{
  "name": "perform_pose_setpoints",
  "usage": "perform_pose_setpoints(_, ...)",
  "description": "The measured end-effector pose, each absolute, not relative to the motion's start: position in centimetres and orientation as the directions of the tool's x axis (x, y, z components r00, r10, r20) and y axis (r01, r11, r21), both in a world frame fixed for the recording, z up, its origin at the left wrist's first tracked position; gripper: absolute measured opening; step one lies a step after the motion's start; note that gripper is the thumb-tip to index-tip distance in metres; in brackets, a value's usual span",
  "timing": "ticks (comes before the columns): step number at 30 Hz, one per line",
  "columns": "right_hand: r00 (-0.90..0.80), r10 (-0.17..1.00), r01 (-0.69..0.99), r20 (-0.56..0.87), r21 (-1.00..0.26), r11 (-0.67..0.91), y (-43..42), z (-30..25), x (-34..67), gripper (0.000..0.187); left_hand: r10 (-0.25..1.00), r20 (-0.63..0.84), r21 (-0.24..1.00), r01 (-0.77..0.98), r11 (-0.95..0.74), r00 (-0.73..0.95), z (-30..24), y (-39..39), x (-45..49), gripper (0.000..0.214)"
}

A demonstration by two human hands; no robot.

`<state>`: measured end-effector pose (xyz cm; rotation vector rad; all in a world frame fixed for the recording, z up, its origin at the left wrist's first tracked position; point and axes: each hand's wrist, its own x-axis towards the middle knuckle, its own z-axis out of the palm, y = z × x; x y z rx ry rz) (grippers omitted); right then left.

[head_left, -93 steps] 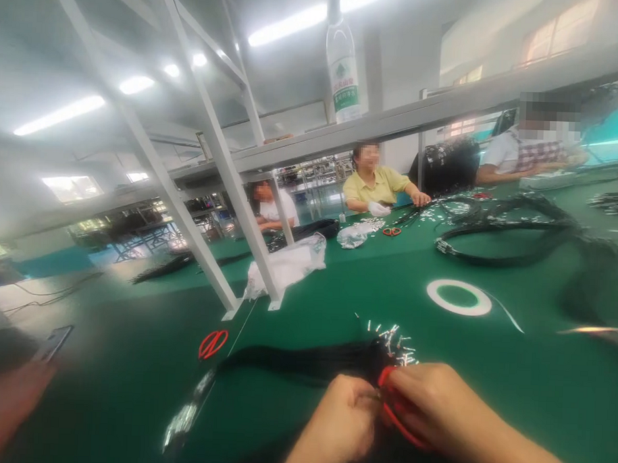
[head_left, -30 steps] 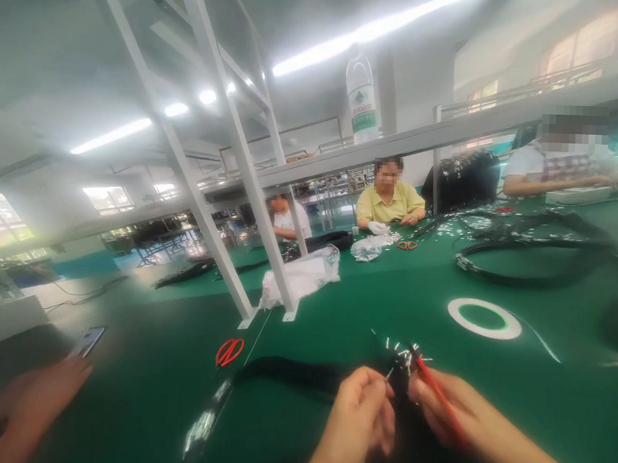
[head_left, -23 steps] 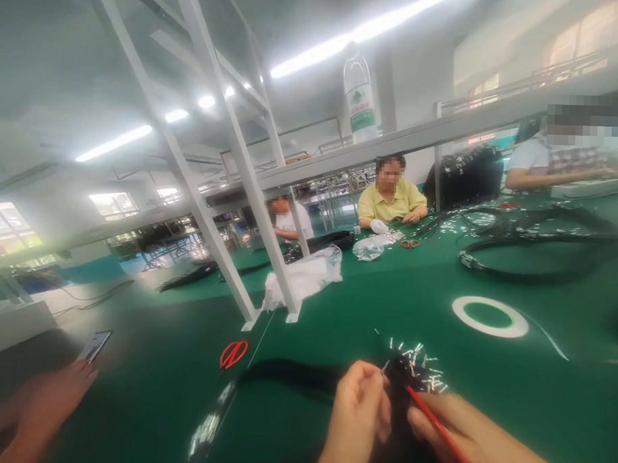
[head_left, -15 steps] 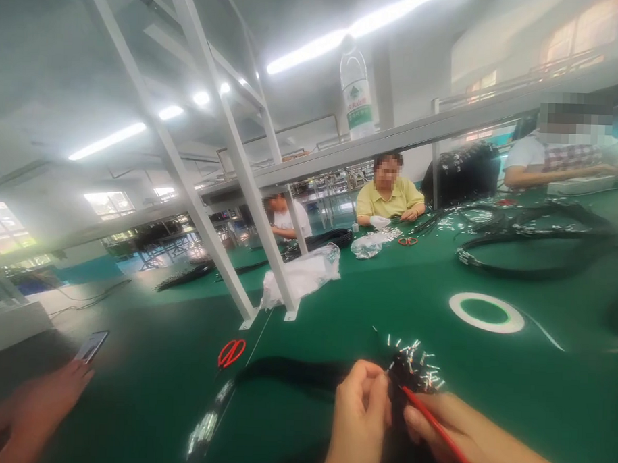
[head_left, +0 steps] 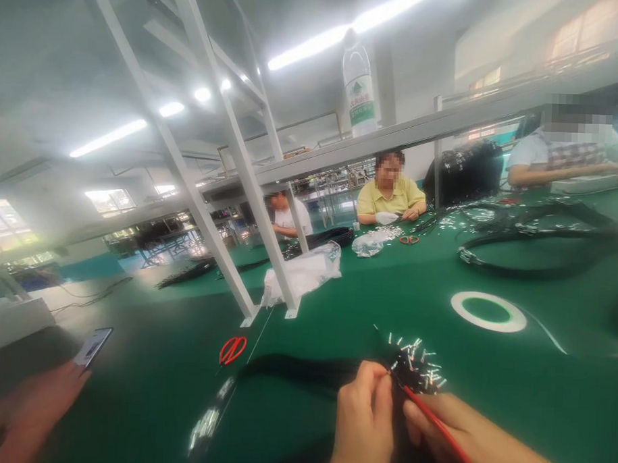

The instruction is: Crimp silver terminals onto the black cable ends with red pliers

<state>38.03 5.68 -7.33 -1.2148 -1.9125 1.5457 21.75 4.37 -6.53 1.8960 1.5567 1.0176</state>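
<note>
My left hand [head_left: 364,419] is pinched closed on the end of a thin black wire [head_left: 389,373]; most of the wire is hidden behind my fingers. In my right hand [head_left: 457,419] lies a slim red tool [head_left: 441,425], its tip close to my left fingertips. What kind of tool it is, I cannot make out. Just beyond both hands, a bundle of black wires [head_left: 304,372] runs leftward across the table, with many silvery terminal ends [head_left: 420,360] fanning out. Its other end [head_left: 207,424] has a shiny wrapping at the lower left.
Red-handled scissors [head_left: 232,350] lie near the metal shelf post [head_left: 246,300]. A roll of white tape [head_left: 514,322] rests at right, and coiled black cables [head_left: 531,269] lie behind it. A co-worker's hand [head_left: 55,391] at left holds a phone [head_left: 93,349]. Other people sit across the green table [head_left: 367,294].
The phone in the other person's hand at left has shifted slightly up and to the right. My own hands hold nearly the same pose at the wire bundle.
</note>
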Motion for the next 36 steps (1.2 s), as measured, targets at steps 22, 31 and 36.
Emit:
perform_pose_setpoints(22,-0.572,0.813,0.308,-0.105,-0.947,0.094,6.1,-8.0,38.4,0.063,0.991,0.056,0.969,0.235,-0.082,0.118,-6.5,4.9,21.4,0.029)
perform_pose_setpoints(31,-0.566,0.824,0.336,-0.007,-0.915,0.223,6.1,-6.8,38.8,0.052,0.967,0.246,0.870,0.423,-0.254,0.074,-6.8,4.6,21.6,0.024)
perform_pose_setpoints(36,-0.564,0.825,0.352,0.022,-0.898,0.264,6.3,-7.4,38.8,0.049,0.972,0.229,0.913,0.333,-0.235,0.056,-7.2,4.6,21.8,0.028)
